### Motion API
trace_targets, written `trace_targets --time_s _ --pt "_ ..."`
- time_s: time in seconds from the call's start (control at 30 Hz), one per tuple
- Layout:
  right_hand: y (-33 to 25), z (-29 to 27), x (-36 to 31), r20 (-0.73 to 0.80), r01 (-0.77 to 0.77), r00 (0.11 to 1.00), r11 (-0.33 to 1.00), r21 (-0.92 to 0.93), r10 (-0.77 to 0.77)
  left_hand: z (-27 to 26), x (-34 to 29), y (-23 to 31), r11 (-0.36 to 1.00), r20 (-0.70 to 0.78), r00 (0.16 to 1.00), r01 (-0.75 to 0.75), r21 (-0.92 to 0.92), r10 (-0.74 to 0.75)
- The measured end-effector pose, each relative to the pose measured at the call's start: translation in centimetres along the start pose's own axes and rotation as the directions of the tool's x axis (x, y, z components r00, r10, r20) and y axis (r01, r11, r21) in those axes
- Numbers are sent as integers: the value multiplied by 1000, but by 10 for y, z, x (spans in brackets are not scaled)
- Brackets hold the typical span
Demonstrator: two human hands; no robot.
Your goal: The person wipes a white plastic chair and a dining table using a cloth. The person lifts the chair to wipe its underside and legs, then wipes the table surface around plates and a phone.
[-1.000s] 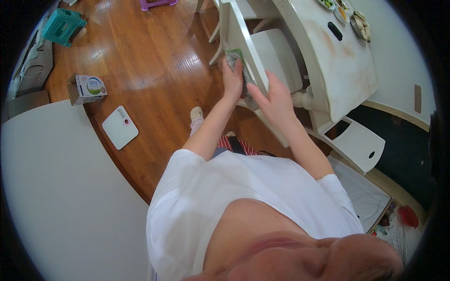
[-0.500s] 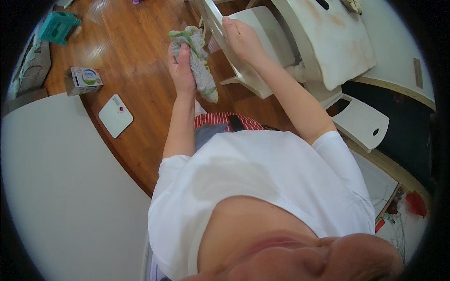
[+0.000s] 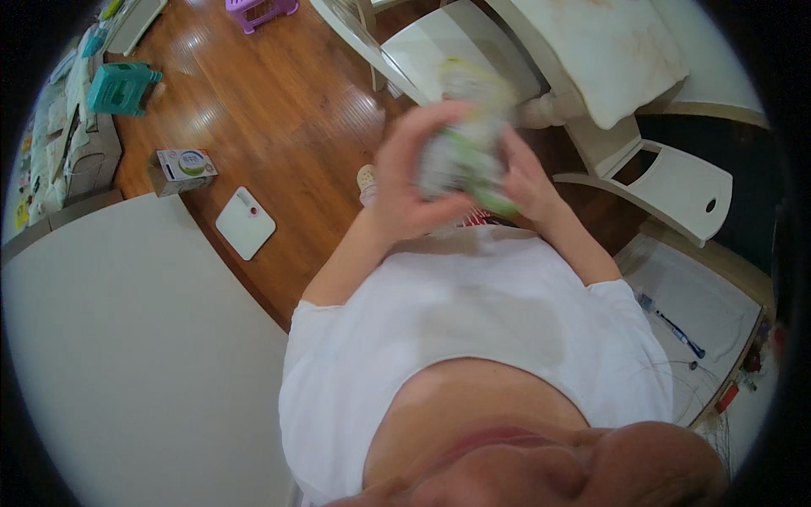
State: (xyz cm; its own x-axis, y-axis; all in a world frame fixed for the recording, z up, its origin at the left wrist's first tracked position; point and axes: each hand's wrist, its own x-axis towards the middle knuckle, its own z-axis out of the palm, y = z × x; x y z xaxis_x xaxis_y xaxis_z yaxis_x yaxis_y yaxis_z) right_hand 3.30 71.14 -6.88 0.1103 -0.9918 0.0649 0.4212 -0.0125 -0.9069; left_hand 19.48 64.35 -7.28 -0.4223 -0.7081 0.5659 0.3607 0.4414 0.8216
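A grey cleaning cloth [image 3: 460, 160] with green and yellow edging is bunched up in front of my chest, smeared by motion. My left hand [image 3: 410, 169] is closed round its left side, thumb below and fingers above. Against its right side is my right hand [image 3: 530, 177], its fingers curled in on the cloth and partly hidden by it. Beyond the cloth stands a white chair [image 3: 439, 46], and neither hand touches it.
A white table [image 3: 625, 59] stands at the far right, with another white chair [image 3: 688, 190] beside it. On the wooden floor [image 3: 279, 110] are a white scale [image 3: 246, 223], a cardboard box [image 3: 187, 169], a teal stool [image 3: 122, 87] and a purple stool [image 3: 260, 10]. A white surface [image 3: 144, 338] fills the lower left.
My right hand has left the chair back and come to the cloth. My left hand has carried the cloth right and nearer to me, and both hands now hold it. The view has shifted.
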Motion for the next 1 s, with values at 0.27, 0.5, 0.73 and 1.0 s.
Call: trace_targets --time_s 0.27,0.5,0.73,1.0 --pt "25 -46 -74 -236 -172 914 842 512 330 27 35 -29 914 403 904 -39 404 -140" --pt "97 -73 -124 -377 -52 847 765 642 374 -13 85 -83 581 289 876 -12 814 -387" --pt "151 -61 -153 -678 205 625 756 621 387 3 102 -89 320 396 471 -237 917 -788" --pt "157 2 -90 -830 218 480 955 -200 -284 -1 98 -114 437 521 389 -288 852 -760"
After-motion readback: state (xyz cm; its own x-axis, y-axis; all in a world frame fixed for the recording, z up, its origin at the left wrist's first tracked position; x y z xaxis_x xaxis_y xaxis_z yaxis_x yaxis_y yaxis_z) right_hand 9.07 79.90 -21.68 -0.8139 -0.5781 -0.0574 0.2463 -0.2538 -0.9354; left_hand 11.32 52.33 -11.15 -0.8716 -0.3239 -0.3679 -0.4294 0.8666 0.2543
